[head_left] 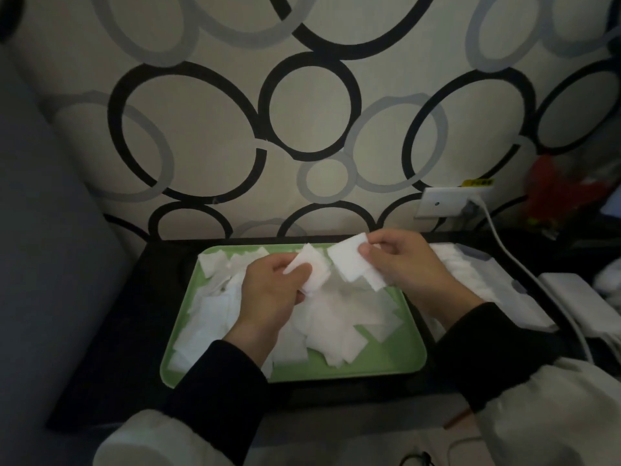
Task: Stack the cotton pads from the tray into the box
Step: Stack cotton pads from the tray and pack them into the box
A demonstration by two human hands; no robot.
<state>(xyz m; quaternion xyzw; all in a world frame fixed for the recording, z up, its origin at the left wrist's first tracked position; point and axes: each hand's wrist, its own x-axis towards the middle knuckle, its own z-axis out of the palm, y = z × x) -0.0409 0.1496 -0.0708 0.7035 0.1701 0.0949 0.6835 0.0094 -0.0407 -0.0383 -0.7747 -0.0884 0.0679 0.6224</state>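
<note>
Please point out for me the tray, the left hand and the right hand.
tray (336, 373), head view: bare green floor by the near rim.
left hand (268, 297), head view: back of the hand.
right hand (406, 264), head view: back of the hand.

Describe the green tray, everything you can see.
The green tray is pale green, rectangular with rounded corners and a low raised rim, plastic by its look. It lies flat on a black table by the wall. Loose white cotton pads cover most of its floor; bare green shows along the near and right edges. The left hand and right hand hold pads above it.
</note>
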